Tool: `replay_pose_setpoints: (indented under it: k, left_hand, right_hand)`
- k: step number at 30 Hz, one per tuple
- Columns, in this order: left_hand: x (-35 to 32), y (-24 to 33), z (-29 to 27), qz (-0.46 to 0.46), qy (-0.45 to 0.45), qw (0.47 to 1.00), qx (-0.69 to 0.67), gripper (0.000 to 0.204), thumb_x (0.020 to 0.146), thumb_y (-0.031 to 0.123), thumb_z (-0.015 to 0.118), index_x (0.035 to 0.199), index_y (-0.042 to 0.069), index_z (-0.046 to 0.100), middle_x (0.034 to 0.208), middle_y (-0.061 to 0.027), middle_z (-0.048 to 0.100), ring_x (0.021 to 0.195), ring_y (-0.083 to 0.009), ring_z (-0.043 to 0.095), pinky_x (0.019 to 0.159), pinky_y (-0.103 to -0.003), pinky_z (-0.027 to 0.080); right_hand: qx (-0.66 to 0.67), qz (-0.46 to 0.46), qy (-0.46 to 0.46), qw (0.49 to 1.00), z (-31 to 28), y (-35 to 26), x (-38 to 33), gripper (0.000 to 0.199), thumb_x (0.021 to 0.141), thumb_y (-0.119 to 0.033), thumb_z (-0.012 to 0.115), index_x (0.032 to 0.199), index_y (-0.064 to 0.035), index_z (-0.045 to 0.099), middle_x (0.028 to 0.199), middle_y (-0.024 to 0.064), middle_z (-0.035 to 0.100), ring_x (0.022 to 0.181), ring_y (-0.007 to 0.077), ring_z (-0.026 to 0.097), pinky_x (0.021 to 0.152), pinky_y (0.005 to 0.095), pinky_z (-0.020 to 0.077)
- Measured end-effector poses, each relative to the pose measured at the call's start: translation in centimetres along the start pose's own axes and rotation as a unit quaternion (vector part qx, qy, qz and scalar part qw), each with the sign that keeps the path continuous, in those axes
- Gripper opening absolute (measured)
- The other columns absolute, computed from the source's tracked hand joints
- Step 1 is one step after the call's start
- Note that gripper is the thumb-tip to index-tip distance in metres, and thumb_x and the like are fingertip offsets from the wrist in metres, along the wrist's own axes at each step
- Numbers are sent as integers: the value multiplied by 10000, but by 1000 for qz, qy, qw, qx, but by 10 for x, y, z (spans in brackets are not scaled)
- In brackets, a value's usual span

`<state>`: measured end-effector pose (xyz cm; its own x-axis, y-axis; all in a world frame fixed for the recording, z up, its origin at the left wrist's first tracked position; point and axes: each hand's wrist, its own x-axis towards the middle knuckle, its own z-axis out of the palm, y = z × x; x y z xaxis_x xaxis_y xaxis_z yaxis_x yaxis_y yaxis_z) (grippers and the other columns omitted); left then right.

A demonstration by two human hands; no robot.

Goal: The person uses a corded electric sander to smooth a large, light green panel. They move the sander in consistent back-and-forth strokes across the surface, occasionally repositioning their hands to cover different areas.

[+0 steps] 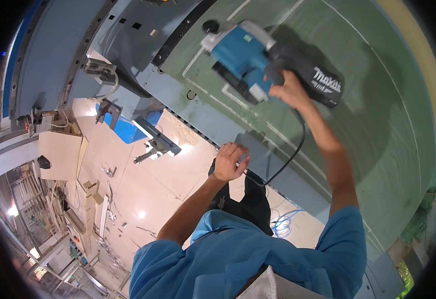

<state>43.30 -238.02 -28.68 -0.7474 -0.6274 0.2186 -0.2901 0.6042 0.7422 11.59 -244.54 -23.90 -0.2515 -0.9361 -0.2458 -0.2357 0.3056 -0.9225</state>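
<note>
My right hand (pixel 289 89) grips the rear handle of a blue belt sander (pixel 240 50) with a black front knob. It is over the green board (pixel 357 30); whether the belt touches the board is hidden. A black dust bag (pixel 323 82) sticks out at the sander's right side. From the sander a black power cord (pixel 292 155) runs down over the near table edge and curves back to my left hand (pixel 231 162). The fingers of that hand are curled around the cord beside the edge, with the thumb bent toward them.
A blue-grey metal ledge (pixel 223 117) borders the board. To the left are a metal bracket (pixel 158 142) and a large grey machine frame (pixel 48 50). A wooden box (pixel 61 154) and scattered scraps lie beyond. Blue tubing (pixel 285 224) is coiled on the floor below the table.
</note>
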Motion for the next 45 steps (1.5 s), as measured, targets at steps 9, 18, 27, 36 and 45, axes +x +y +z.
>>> replay_pose_setpoints:
  k: [9,18,27,36,45]
  left_hand:
    - [-8,11,-16,61,-65,996,-17,203,790,136,748,969,87,665,952,-94,676,844,-303,643,757,-423,487]
    - [22,11,22,123,-68,990,-32,220,776,125,777,970,107,675,976,-52,675,906,-282,653,781,-413,487]
    - [131,-29,48,103,-31,994,23,176,821,179,719,970,104,665,961,-104,653,932,-348,624,810,-452,493]
    - [170,-63,54,42,-27,996,81,199,868,200,697,1009,87,613,987,-122,601,926,-366,586,823,-483,500]
    - [174,-60,55,23,-47,994,100,219,871,206,714,1040,97,626,976,-107,608,908,-356,594,808,-473,507]
  right_hand:
    - [-68,-34,-72,994,63,-21,-64,453,729,-145,683,1158,3,679,912,275,707,879,411,715,797,449,548]
    - [-49,-46,-29,997,58,-8,-60,485,721,-131,708,1179,23,668,963,239,722,852,335,709,810,383,541]
    - [-40,4,64,997,-14,-4,14,458,684,-155,718,1104,23,678,953,237,711,915,366,688,843,414,519]
    - [37,25,137,990,-117,8,130,376,676,-106,705,1045,-36,675,726,44,624,592,135,568,543,315,451]
    - [75,-12,215,974,-231,32,236,267,719,-49,702,979,0,668,671,39,599,558,138,547,505,316,433]
